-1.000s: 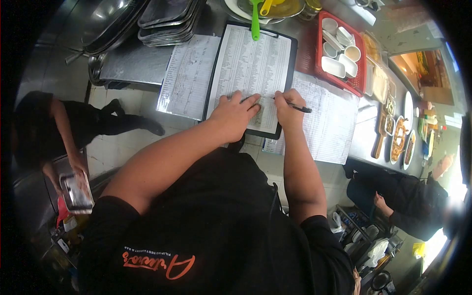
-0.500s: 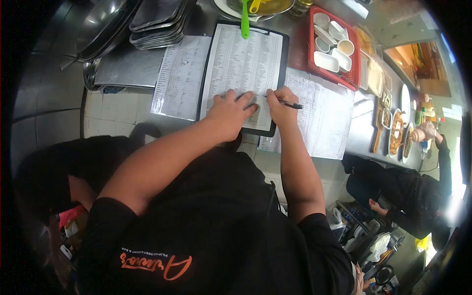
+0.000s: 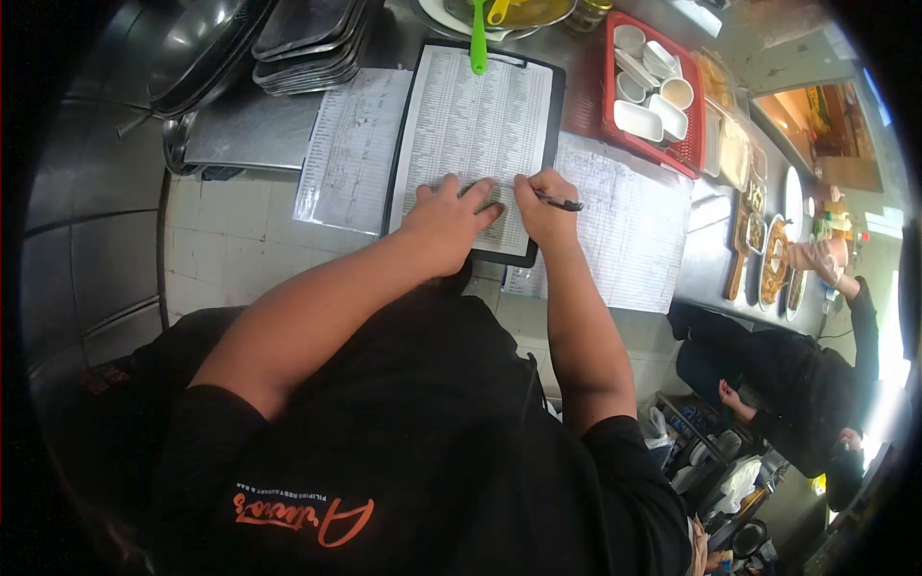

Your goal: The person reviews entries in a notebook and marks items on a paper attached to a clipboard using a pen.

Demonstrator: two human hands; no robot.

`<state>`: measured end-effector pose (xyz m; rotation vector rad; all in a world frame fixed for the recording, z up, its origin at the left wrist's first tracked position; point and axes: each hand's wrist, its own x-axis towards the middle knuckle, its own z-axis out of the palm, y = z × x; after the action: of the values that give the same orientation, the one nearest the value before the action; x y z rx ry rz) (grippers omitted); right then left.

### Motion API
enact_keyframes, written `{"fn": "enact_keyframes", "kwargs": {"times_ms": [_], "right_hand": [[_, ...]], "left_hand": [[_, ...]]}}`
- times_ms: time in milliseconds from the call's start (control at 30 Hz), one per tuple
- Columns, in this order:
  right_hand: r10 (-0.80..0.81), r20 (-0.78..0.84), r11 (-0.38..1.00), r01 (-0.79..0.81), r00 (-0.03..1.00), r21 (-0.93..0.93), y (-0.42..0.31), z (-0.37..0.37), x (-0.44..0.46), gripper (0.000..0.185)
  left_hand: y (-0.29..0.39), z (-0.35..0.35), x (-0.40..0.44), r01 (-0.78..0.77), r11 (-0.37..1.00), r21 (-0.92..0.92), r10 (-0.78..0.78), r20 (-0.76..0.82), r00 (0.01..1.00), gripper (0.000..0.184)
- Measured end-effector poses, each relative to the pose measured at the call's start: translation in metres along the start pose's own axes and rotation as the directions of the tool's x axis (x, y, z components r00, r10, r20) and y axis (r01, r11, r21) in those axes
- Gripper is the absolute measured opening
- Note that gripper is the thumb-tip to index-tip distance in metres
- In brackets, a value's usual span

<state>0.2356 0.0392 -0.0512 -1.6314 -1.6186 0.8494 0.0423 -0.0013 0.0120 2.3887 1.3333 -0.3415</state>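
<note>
A printed sheet (image 3: 475, 120) with dense columns of text lies on a black clipboard (image 3: 550, 120). My left hand (image 3: 449, 223) rests on its lower part, palm down with the fingers spread. My right hand (image 3: 547, 213) grips a black pen (image 3: 560, 202) at the sheet's right edge; the tip is hidden by my fingers. Under the clipboard, printed papers show on the left (image 3: 351, 158) and on the right (image 3: 624, 230). The green handle (image 3: 478, 43) of a utensil reaches over the top of the clipboard.
Stacked metal trays (image 3: 307, 48) and large pans (image 3: 197, 48) stand at the left. A red basket (image 3: 691, 149) holds small white dishes. On the right counter are plated food (image 3: 773, 259) and a wooden board (image 3: 738, 254), with a co-worker (image 3: 778, 370) in dark clothes beside it.
My right hand with the pen has shifted slightly left; my left hand has stayed put. The person at the left has moved lower and partly behind me. The right co-worker's raised hand has moved.
</note>
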Motion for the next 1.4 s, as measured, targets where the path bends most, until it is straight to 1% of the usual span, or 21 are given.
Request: {"fn": "enact_keyframes", "kwargs": {"times_ms": [100, 200, 300, 400, 433, 467, 533, 600, 633, 733, 833, 933, 1033, 1133, 1233, 1333, 1400], "right_hand": [[0.034, -0.078, 0.995, -0.026, 0.996, 0.101, 0.011, 0.0, 0.0, 0.031], [0.034, -0.1, 0.995, -0.024, 0.994, 0.099, 0.018, -0.003, 0.0, 0.031], [-0.014, -0.082, 0.999, 0.017, 0.997, 0.034, 0.019, -0.004, -0.001, 0.031], [0.062, -0.074, 0.996, -0.056, 0.995, 0.076, 0.018, -0.003, -0.002, 0.03], [0.001, -0.085, 0.998, 0.004, 0.996, 0.06, 0.02, -0.003, -0.001, 0.03], [-0.061, -0.092, 0.997, 0.066, 0.994, 0.044, 0.023, -0.002, -0.001, 0.029], [-0.021, -0.08, 0.998, 0.025, 0.997, 0.051, 0.016, -0.005, -0.001, 0.029], [0.026, -0.066, 0.997, -0.021, 0.997, 0.077, 0.012, -0.006, -0.001, 0.029], [0.012, -0.08, 0.997, -0.005, 0.997, 0.08, 0.013, -0.005, -0.002, 0.029], [-0.002, -0.081, 0.997, 0.008, 0.997, 0.077, 0.016, -0.004, -0.001, 0.029], [0.023, -0.085, 0.996, -0.016, 0.996, 0.086, 0.02, -0.002, -0.001, 0.03], [0.045, -0.082, 0.992, -0.035, 0.996, 0.121, 0.023, -0.001, 0.0, 0.031], [0.041, -0.094, 0.994, -0.031, 0.995, 0.107, 0.024, 0.0, 0.0, 0.028], [0.002, -0.101, 0.997, 0.006, 0.995, 0.077, 0.029, 0.002, 0.001, 0.029], [0.033, -0.09, 0.997, -0.027, 0.995, 0.072, 0.029, 0.001, 0.002, 0.028], [0.065, -0.08, 0.993, -0.056, 0.995, 0.107, 0.029, 0.001, 0.001, 0.027], [0.09, -0.084, 0.991, -0.081, 0.992, 0.106, 0.034, 0.003, 0.002, 0.029]], "left_hand": [[0.001, -0.002, -0.001, 0.002, 1.0, -0.013, -0.003, -0.003, 1.0, 0.076], [0.0, 0.004, 0.001, -0.039, 0.995, 0.087, 0.046, -0.085, 0.995, 0.077], [0.004, -0.004, 0.005, -0.04, 0.995, 0.088, 0.043, -0.031, 0.999, 0.078], [0.001, -0.002, 0.008, -0.054, 0.996, 0.066, 0.055, -0.017, 0.998, 0.072], [0.001, -0.002, 0.008, -0.054, 0.995, 0.084, 0.056, -0.024, 0.998, 0.073], [0.003, -0.004, 0.009, -0.049, 0.997, 0.067, 0.049, 0.001, 0.999, 0.074], [0.006, -0.015, 0.008, -0.024, 0.999, 0.036, 0.022, 0.057, 0.998, 0.078], [0.007, -0.015, 0.007, -0.034, 0.998, 0.045, 0.032, 0.051, 0.998, 0.076], [0.006, -0.015, 0.007, -0.035, 0.998, 0.049, 0.033, 0.05, 0.998, 0.075], [0.001, -0.002, 0.008, -0.08, 0.994, 0.069, 0.084, -0.068, 0.994, 0.075], [0.003, -0.009, 0.006, -0.051, 0.997, 0.055, 0.05, 0.025, 0.998, 0.075], [0.002, -0.008, 0.007, -0.05, 0.998, 0.048, 0.049, 0.019, 0.999, 0.076], [-0.002, 0.003, 0.007, -0.075, 0.995, 0.064, 0.079, -0.073, 0.994, 0.074], [-0.004, 0.005, 0.008, -0.081, 0.996, 0.039, 0.084, -0.083, 0.993, 0.074], [-0.003, 0.004, 0.008, -0.077, 0.996, 0.052, 0.081, -0.077, 0.994, 0.074], [0.001, -0.006, 0.007, -0.05, 0.998, 0.041, 0.049, 0.016, 0.999, 0.077], [0.002, -0.007, 0.007, -0.06, 0.998, 0.03, 0.06, 0.003, 0.998, 0.077]]}}
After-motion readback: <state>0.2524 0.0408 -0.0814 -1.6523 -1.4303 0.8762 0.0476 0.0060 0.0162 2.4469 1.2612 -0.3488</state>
